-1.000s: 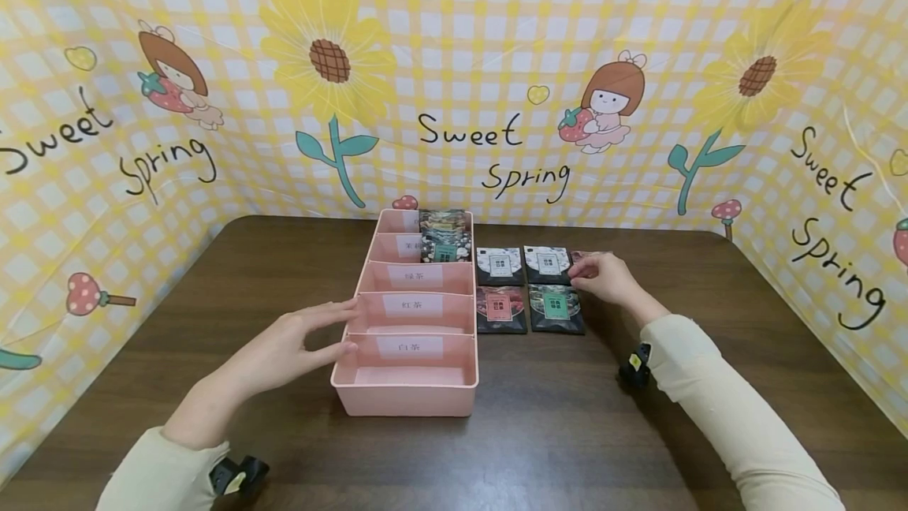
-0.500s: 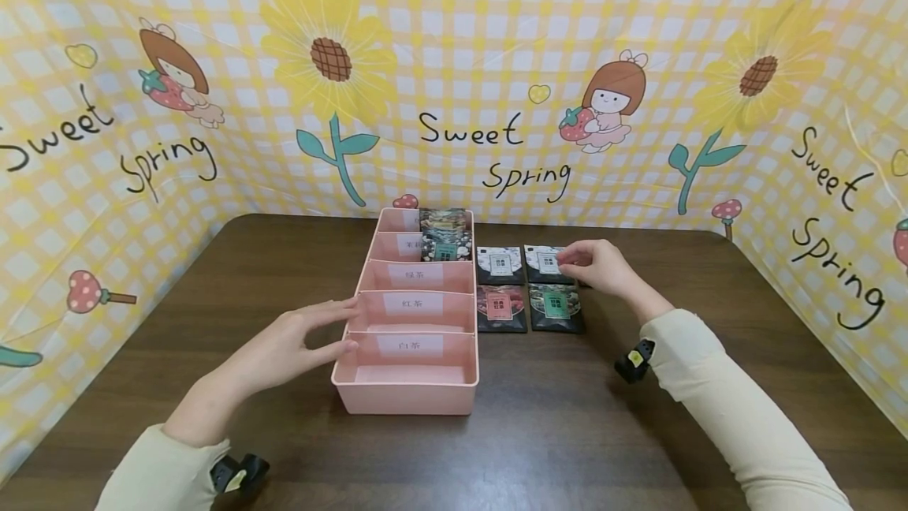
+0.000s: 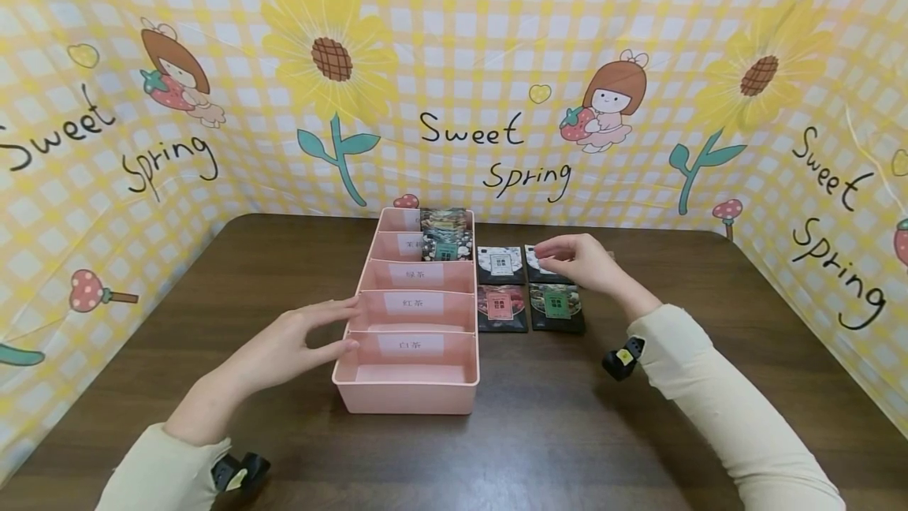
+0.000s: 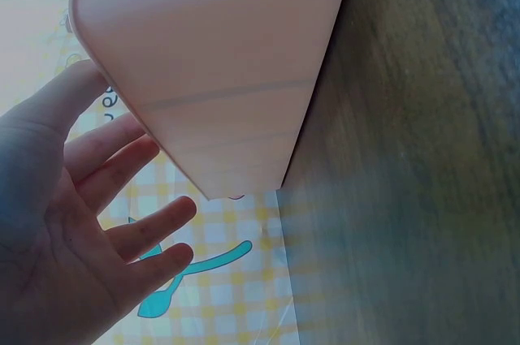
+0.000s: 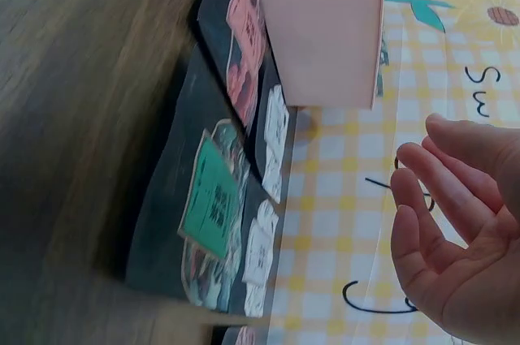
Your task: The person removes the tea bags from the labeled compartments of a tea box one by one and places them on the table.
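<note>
The left hand point(image 3: 280, 345) has its fingers spread and relaxed, the thumb apart from the rest, with thumb and fingertips touching the left rim of the pink box point(image 3: 404, 400). The right hand point(image 3: 585, 262) is to the right of the box, raised above the packets, its fingers loosely bent and the thumb set away from them, a bare gap between.

Beneath the right hand, and partly covered by it, lies the outer white-and-black packet point(image 3: 531, 265). The inner white-and-black packet point(image 3: 500, 265) lies flat just beside the box's right wall. In front of this pair, also right of the box, are the red-labelled packet point(image 3: 501, 308), nearer the wall, and the green-labelled packet point(image 3: 556, 307), farther out. The right wrist view cuts off one more packet point(image 5: 234, 335) beyond these, farther from the box.

Inside the box, dark patterned packets point(image 3: 447, 247) stand in the two rear compartments, towards the right side. White labels point(image 3: 410, 345) with printed characters mark the dividers. Under the box is the dark wooden desk point(image 3: 525, 432); behind it hangs a yellow checked cloth point(image 3: 454, 38) with sunflowers and the words "Sweet Spring".
</note>
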Action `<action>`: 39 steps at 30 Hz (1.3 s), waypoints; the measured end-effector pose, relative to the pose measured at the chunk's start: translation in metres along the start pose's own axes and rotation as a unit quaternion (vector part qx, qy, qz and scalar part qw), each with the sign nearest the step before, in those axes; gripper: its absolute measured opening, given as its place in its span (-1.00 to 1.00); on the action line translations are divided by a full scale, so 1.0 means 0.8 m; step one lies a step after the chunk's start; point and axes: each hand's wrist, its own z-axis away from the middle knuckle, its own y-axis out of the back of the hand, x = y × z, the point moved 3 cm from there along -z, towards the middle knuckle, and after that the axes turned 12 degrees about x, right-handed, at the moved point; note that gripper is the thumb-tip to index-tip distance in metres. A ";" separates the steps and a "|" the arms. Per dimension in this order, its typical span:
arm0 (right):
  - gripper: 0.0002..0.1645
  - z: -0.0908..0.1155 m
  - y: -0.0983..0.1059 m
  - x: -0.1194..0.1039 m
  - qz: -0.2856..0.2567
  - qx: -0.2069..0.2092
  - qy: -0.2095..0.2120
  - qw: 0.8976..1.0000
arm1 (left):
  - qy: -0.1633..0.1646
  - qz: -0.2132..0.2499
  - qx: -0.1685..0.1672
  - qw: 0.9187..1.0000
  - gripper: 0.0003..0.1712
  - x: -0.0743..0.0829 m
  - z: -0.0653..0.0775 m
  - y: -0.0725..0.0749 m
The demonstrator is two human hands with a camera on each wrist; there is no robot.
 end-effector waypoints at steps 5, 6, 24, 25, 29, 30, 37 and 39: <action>-0.65 -0.009 -0.008 -0.011 -0.010 -0.006 0.002 1.000 | 0.000 0.002 -0.001 1.000 -0.43 -0.001 0.000 -0.001; -0.65 -0.011 -0.009 -0.013 -0.011 -0.007 0.005 1.000 | 0.000 0.002 0.000 1.000 -0.43 -0.001 0.000 -0.001; -0.69 -0.053 -0.042 -0.045 -0.024 -0.016 0.019 0.999 | -0.002 0.001 0.002 1.000 -0.44 0.000 0.000 -0.002; -0.69 -0.055 -0.044 -0.047 -0.022 -0.015 0.024 0.999 | -0.002 0.001 0.002 1.000 -0.44 0.000 0.000 -0.001; -0.70 -0.061 -0.050 -0.051 -0.016 -0.012 0.033 0.999 | -0.001 0.001 0.000 1.000 -0.44 0.000 0.000 -0.002; -0.70 -0.062 -0.052 -0.051 -0.015 -0.012 0.036 0.999 | 0.000 0.001 0.000 1.000 -0.45 0.000 0.000 -0.001; -0.71 -0.072 -0.061 -0.053 -0.012 -0.013 0.029 0.999 | 0.003 0.001 0.000 1.000 -0.44 0.000 0.001 -0.001; -0.70 -0.075 -0.063 -0.054 -0.016 -0.017 0.026 0.999 | 0.004 0.001 0.000 1.000 -0.43 0.000 0.001 -0.001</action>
